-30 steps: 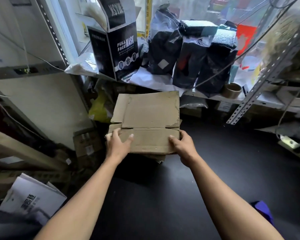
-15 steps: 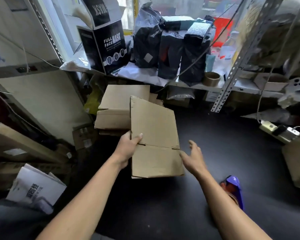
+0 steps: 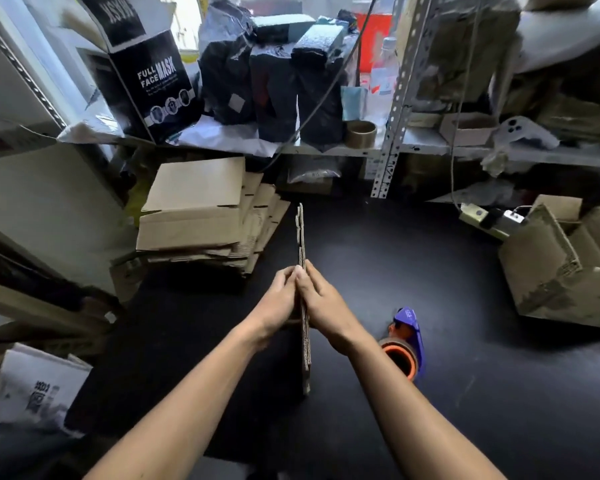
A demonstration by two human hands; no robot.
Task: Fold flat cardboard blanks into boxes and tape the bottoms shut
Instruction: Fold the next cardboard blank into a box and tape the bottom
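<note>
Holding one flat blank (image 3: 302,306) edge-on at the counter's (image 3: 430,271) centre, the left hand (image 3: 278,303) and right hand (image 3: 321,303) pressed flat fingers against its two faces — it was unopened and untaped. The stack (image 3: 201,216) waited at ten o'clock, the tape dispenser (image 3: 404,344) at four.

blank (image 3: 302,237) on edge between both hands, stack of blanks (image 3: 201,216) left, tape dispenser (image 3: 404,344) right.
</note>
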